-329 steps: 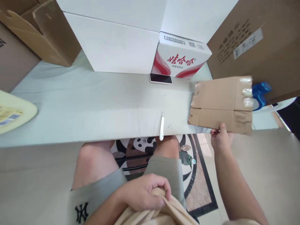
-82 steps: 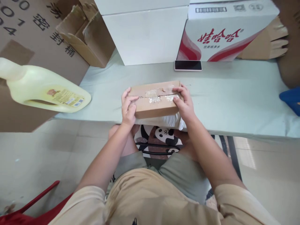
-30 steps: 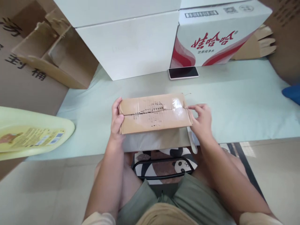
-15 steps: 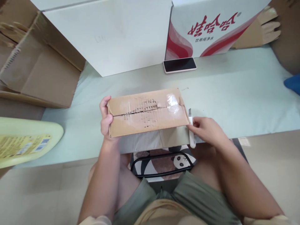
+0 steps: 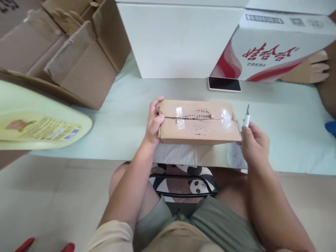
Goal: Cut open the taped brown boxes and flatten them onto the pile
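Note:
A brown cardboard box (image 5: 189, 129) is in front of me, its taped seam running lengthwise across the top with worn, dark print along it. My left hand (image 5: 155, 120) grips the box's left end, thumb on top. In my right hand (image 5: 256, 141) is a white utility knife (image 5: 246, 120), its blade out and pointing away from me. That hand is at the box's right end, with a fingertip touching or very near its corner. Clear tape shines on the top near the right end, and another strip crosses the seam at the left.
Behind the box, a phone (image 5: 224, 84) lies on the pale green cloth (image 5: 286, 140). White cartons (image 5: 178, 42) stand at the back. Open cardboard boxes (image 5: 86, 66) and a yellow-green bottle (image 5: 52, 122) are on the left. A blue object (image 5: 331, 128) shows at the right edge.
My view has shifted. The utility knife, held low beside the box's right edge before, is now raised in my right fist with its blade upward. My left hand still holds the box, which has levelled slightly.

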`<action>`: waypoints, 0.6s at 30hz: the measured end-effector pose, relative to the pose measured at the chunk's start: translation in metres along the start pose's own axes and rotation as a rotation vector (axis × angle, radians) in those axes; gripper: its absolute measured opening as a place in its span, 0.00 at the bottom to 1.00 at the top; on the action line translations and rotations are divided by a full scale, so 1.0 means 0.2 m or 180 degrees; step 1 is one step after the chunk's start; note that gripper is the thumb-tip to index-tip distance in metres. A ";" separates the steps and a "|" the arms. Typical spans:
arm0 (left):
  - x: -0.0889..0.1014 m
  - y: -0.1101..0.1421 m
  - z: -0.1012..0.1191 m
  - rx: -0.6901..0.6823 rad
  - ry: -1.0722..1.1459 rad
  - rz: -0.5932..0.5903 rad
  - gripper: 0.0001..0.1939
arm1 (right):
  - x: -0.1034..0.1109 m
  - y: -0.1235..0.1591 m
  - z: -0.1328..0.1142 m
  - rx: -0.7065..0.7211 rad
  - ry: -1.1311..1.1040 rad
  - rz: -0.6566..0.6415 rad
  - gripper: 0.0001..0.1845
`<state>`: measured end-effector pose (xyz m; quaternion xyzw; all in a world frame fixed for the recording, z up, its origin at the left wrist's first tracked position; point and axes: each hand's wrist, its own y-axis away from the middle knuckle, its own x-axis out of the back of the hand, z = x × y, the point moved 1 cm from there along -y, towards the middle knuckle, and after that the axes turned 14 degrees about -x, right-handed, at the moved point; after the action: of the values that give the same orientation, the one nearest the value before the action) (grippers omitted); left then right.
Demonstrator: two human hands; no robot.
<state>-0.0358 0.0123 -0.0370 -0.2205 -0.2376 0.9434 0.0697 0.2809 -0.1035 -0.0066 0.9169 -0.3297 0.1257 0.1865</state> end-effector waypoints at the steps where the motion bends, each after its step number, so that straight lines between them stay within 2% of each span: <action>1: 0.00 0.00 0.00 0.0008 -0.0020 -0.0044 0.31 | -0.01 0.00 -0.02 0.0019 -0.0369 0.0123 0.20; 4: 0.01 -0.01 0.00 0.0039 -0.0145 -0.0188 0.30 | -0.01 0.03 -0.10 0.0004 -0.1342 0.0461 0.17; 6: 0.01 0.00 0.00 0.0043 -0.0265 -0.0286 0.30 | 0.00 0.07 -0.17 0.0244 -0.1514 0.0462 0.15; 8: 0.01 0.00 0.00 -0.0007 -0.0399 -0.0348 0.30 | 0.03 0.14 -0.26 0.0686 -0.1389 0.0367 0.13; 10: 0.01 0.01 -0.01 -0.0106 -0.0487 -0.0382 0.29 | 0.05 0.22 -0.36 0.1318 -0.0764 0.0211 0.10; 14: -0.01 0.02 -0.03 -0.0459 -0.0515 -0.0386 0.28 | 0.01 0.35 -0.56 0.2858 0.1347 -0.0476 0.08; 16: -0.01 0.03 -0.01 -0.0634 -0.0593 -0.0328 0.29 | -0.03 0.38 -0.62 0.3285 0.1878 -0.0731 0.07; 18: -0.02 0.03 0.02 -0.0759 -0.0750 -0.0299 0.31 | -0.08 0.38 -0.66 0.3453 0.2117 -0.0864 0.08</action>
<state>-0.0341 0.0048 -0.0354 -0.1037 -0.3643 0.9236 0.0587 0.2050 -0.0937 0.1267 0.8266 -0.0254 0.5268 -0.1966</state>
